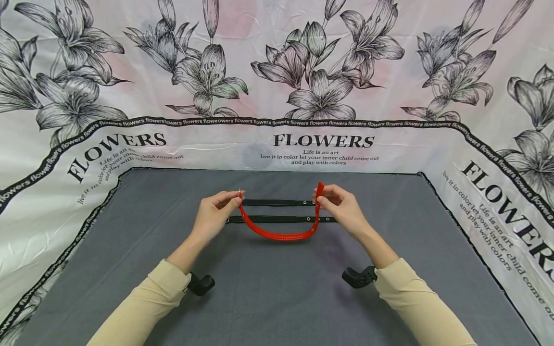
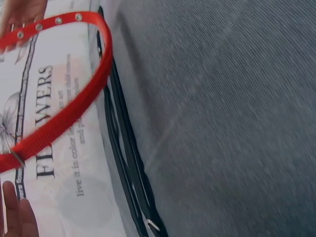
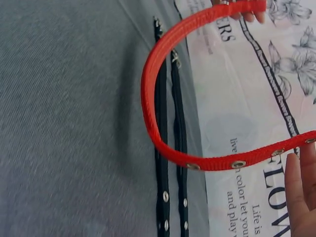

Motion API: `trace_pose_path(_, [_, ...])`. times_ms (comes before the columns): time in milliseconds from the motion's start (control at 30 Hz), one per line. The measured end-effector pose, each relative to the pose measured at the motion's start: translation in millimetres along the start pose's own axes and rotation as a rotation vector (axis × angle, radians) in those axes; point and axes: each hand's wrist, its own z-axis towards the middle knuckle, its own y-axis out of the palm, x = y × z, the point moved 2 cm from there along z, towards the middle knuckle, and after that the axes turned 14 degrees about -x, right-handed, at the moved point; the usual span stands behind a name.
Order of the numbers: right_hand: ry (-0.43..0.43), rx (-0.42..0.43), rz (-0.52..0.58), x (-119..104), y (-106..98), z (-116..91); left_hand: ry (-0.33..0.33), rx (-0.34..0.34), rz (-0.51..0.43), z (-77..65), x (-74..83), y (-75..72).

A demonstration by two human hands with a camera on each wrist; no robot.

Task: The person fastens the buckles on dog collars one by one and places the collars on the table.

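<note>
The left hand pinches the buckle end of a red strap, and the right hand pinches its eyelet end. Between the two hands the strap sags in a curve above the gray tabletop. Beyond that curve, two black straps lie side by side. Farther out from both hands, a flower-printed cloth borders the tabletop.

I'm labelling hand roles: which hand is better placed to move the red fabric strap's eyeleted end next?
Probably the right hand: it pinches the red strap's eyeleted end; the left hand holds the opposite end.
</note>
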Motion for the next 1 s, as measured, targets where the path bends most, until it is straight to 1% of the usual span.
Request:
trace_pose_path(167, [0.005, 0.011, 0.001, -3.8, 5.7, 6.0, -0.005, 0.045, -0.033, 3.5, 4.5, 7.3])
trace_pose_path(333, [0.015, 0.005, 0.005, -8.8, 11.8, 9.6, 0.007, 0.065, -0.075, 4.5, 9.9, 13.9])
trace_pose_path(500, [0.032, -0.019, -0.011, -13.4, 17.6, 11.0, 0.019, 0.060, -0.094, 5.0, 14.1, 20.9])
trace_pose_path(633, [0.037, -0.045, -0.025, -15.7, 21.9, 10.7, 0.002, 0.040, -0.078, 4.7, 18.1, 27.3])
trace_pose_path(800, [0.024, -0.051, -0.034, -17.7, 25.7, 10.9, -0.013, 0.015, -0.057, 5.8, 21.4, 33.6])
trace_pose_path(900, [0.031, -0.060, -0.034, -18.8, 28.0, 11.4, -0.010, 0.019, -0.064, 7.1, 22.6, 36.4])
trace_pose_path(1000, [0.048, -0.088, -0.048, -20.4, 31.3, 11.7, -0.003, 0.021, -0.073, 8.3, 23.1, 39.0])
